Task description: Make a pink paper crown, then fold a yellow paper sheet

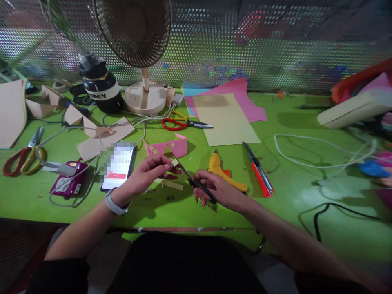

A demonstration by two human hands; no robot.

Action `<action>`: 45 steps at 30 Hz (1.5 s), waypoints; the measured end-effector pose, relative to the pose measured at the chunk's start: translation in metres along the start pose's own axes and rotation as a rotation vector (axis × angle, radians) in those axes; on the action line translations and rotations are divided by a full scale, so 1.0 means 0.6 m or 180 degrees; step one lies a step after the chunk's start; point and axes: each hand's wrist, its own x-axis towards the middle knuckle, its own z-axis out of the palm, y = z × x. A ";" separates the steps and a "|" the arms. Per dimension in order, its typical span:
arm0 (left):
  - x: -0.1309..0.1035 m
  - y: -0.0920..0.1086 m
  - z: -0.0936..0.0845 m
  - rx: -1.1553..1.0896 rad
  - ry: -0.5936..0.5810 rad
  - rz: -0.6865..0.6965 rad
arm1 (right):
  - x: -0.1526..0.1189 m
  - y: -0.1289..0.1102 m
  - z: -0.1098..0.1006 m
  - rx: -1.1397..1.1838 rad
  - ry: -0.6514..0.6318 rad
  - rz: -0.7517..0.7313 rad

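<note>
Between its thumb and fingertips, my left hand (154, 171) pinches a small pale yellow piece of paper (174, 162). My right hand (216, 188) is closed round the handles of black scissors (196, 185), whose blades point up and left and reach the yellow piece. Just beyond my left hand lies a pink paper shape (179, 147) like a pair of glasses, with several small yellow squares on it. A narrow yellow strip (172, 185) rests on the green table below the hands. Whether the blades are parted on the paper is too small to tell.
A yellow glue gun (225, 173) and a red box cutter (260, 173) lie right of my hands. Behind are yellow foam sheet (226, 118) and red-handled scissors (186, 123). At left lie a phone (118, 167), a purple device (67, 179) and cables; a fan (145, 98) stands behind.
</note>
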 end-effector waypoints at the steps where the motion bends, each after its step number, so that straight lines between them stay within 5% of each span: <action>1: 0.000 -0.001 -0.001 0.0007 0.0000 -0.0016 | 0.000 0.001 0.000 -0.0009 -0.0005 0.0004; 45: 0.000 -0.011 -0.007 -0.0058 -0.0054 -0.0086 | 0.001 -0.010 0.016 0.0010 0.0229 0.0044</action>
